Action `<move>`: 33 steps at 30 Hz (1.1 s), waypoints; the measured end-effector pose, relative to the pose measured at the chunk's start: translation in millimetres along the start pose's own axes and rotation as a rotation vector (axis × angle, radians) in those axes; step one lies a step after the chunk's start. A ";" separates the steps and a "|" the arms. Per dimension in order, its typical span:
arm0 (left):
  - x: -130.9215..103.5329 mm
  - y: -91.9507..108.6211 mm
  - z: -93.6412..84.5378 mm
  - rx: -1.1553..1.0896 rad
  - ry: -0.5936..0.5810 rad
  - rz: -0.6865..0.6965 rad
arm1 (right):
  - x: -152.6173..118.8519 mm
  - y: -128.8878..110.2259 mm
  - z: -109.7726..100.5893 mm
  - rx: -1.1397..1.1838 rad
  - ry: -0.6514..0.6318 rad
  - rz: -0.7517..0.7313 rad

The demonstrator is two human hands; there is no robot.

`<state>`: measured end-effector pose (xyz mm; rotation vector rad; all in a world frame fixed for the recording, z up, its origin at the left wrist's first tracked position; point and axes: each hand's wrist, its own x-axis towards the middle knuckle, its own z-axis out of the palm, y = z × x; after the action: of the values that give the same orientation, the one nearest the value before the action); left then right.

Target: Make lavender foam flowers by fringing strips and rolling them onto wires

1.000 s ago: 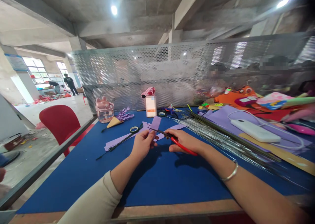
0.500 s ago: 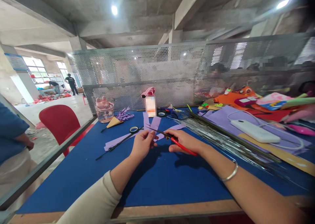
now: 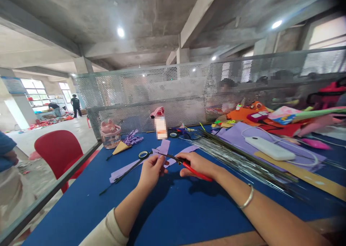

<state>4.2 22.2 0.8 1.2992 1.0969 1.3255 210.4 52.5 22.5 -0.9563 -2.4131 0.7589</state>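
My right hand (image 3: pixel 196 164) grips red-handled scissors (image 3: pixel 189 166) whose dark blades point left toward my left hand (image 3: pixel 150 172). My left hand pinches a lilac paper strip (image 3: pixel 163 147) that stands up between the blades and my fingers. Both hands hover just above the blue table top (image 3: pixel 167 210). More lilac paper strips (image 3: pixel 127 169) lie flat on the table just beyond my left hand, crossed by a dark thin stem (image 3: pixel 123 171).
A bundle of silver wires (image 3: pixel 243 163) runs diagonally to the right of my hands. A white power bank (image 3: pixel 269 148), lilac sheet and coloured felt pile sit at right. Tape roll (image 3: pixel 142 154), pink jar (image 3: pixel 109 136), perforated metal screen (image 3: pixel 167 91) behind. Red chair (image 3: pixel 55 154) and a passing person at left.
The camera has tilted up and shifted, so everything sits a little lower and to the left in view. My hands keep the same grip on scissors and strip. The person at left has moved.
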 end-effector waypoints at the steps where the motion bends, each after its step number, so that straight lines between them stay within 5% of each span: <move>1: 0.0 0.7 0.0 0.003 -0.003 -0.001 | -0.2 -0.9 -0.1 0.008 -0.009 0.007; 33: 4.4 -3.0 -2.9 -0.018 0.006 -0.048 | 0.3 8.0 -3.4 -0.048 0.036 0.001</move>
<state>1.6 27.0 -1.6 1.2492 1.1106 1.3019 215.9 58.7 20.1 -0.9818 -2.4098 0.6820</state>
